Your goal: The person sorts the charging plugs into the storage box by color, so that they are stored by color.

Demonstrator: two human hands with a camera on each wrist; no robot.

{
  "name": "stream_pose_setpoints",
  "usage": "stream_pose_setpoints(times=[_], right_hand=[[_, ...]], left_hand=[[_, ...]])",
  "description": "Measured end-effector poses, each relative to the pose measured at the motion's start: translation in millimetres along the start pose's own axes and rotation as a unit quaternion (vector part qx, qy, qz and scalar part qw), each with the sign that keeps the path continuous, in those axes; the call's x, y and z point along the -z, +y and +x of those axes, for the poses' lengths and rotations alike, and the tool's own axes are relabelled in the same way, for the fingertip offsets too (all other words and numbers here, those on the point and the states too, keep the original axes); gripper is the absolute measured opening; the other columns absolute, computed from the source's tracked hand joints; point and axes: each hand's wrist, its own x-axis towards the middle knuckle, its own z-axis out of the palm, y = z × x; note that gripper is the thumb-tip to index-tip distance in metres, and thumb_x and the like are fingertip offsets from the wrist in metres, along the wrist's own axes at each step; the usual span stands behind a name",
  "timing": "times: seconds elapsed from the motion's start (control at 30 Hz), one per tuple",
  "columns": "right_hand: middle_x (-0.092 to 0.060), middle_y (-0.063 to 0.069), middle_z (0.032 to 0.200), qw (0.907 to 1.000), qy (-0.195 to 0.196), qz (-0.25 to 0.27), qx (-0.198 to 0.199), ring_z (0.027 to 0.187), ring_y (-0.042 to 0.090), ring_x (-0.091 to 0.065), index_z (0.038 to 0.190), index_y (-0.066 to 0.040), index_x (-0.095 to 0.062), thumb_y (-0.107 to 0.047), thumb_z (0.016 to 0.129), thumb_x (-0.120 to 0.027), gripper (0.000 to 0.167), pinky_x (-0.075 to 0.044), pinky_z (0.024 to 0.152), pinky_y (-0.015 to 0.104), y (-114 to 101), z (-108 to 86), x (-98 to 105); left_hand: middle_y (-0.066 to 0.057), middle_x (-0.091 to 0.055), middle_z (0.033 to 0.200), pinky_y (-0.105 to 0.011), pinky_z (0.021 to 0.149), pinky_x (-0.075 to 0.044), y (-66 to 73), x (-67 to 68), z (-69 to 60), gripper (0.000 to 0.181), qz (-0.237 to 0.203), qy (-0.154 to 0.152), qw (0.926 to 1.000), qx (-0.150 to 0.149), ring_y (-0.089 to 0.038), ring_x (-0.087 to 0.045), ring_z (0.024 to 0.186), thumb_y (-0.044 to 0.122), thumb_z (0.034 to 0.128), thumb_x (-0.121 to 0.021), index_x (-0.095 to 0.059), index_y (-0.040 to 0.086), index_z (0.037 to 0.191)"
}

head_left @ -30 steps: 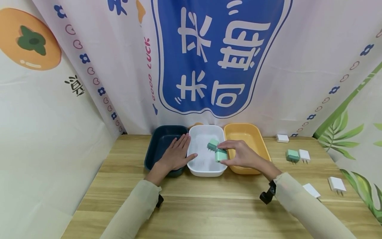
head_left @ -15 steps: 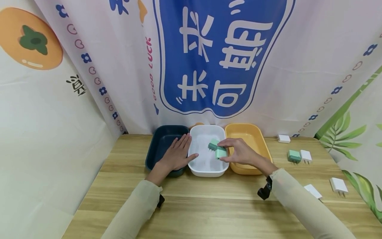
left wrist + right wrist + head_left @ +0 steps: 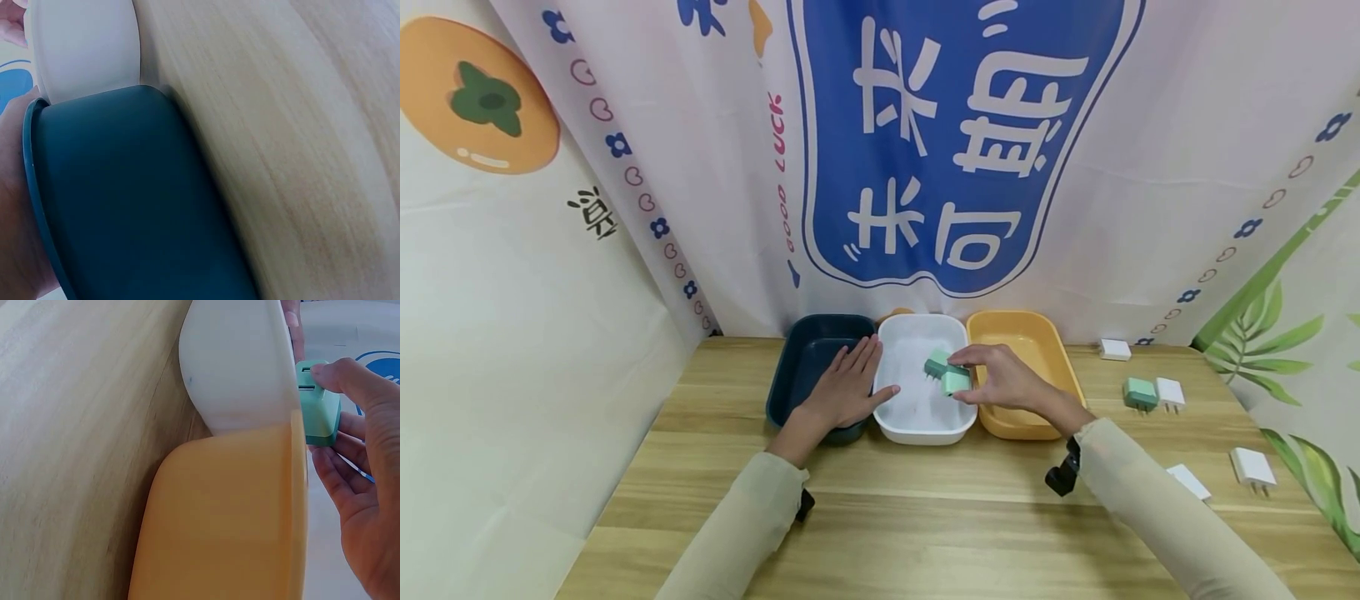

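Here, the right grip (image 3: 1009, 380) pinches a green USB charger (image 3: 956, 382).
Mint-bodied, twin-slotted, with a darker green end; left grip (image 3: 844, 392) outstretched.

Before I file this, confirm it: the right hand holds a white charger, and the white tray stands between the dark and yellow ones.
Wrong colour: the right hand holds a green charger, as the right wrist view shows; the rest stands.

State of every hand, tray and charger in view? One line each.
White tray, upright
Dark tray, upright
Yellow tray, upright
Left hand, fingers extended over dark tray
Held green charger, over white tray
Right hand, pinching held green charger
Second green charger, inside white tray, prongs showing
Third green charger, on tabletop, prongs showing
Four white chargers, on tabletop
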Motion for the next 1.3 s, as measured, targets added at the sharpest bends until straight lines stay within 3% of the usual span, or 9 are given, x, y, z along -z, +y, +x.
stream_pose_setpoints(times=[0.47, 0.77, 1.0, 1.3], right_hand=[[-0.076, 0.015, 0.126, 0.9999, -0.004, -0.009, -0.012, 0.116, 0.031, -0.072, 0.124, -0.001, -0.077, -0.024, 0.079, -0.094, 0.053, -0.058, 0.102, 0.048, 8, -1.5, -2], [-0.075, 0.016, 0.125, 0.9999, 0.01, -0.002, -0.001, 0.103, 0.033, -0.072, 0.123, 0.003, -0.076, -0.023, 0.081, -0.093, 0.052, -0.06, 0.094, 0.053, 11, -4.3, -1], [-0.075, 0.015, 0.127, 0.9998, 0.018, -0.002, -0.009, 0.109, 0.033, -0.074, 0.123, 0.002, -0.076, -0.021, 0.08, -0.094, 0.053, -0.061, 0.095, 0.049, 9, -11.8, 5], [-0.075, 0.015, 0.126, 0.9998, 0.021, 0.006, 0.003, 0.108, 0.038, -0.073, 0.123, 0.001, -0.076, -0.026, 0.081, -0.093, 0.053, -0.061, 0.092, 0.055, 8, -23.7, 18]], left_hand=[[-0.005, 0.007, 0.178, -0.049, 0.133, 0.0, -0.8, -1.9, 2.2, 0.096, 0.007, -0.014, 0.9999, 0.003, -0.023, 0.006, 0.165, 0.073, 0.1062, -0.032, 0.002, 0.01, 0.17], [-0.006, 0.006, 0.178, -0.049, 0.133, -0.001, -1.7, -2.9, 2.6, 0.097, 0.003, -0.016, 0.9999, -0.001, -0.024, 0.004, 0.165, 0.073, 0.1056, -0.032, 0.001, 0.009, 0.17], [-0.006, 0.005, 0.178, -0.049, 0.133, -0.001, -0.5, -0.6, 0.9, 0.096, 0.004, -0.019, 0.9998, 0.001, -0.025, 0.003, 0.165, 0.072, 0.1065, -0.032, 0.001, 0.009, 0.17], [-0.007, 0.006, 0.178, -0.049, 0.133, -0.001, -2.3, 0.7, 1.3, 0.095, 0.007, -0.016, 0.9998, -0.009, -0.024, 0.005, 0.165, 0.072, 0.1067, -0.031, 0.002, 0.009, 0.17]])
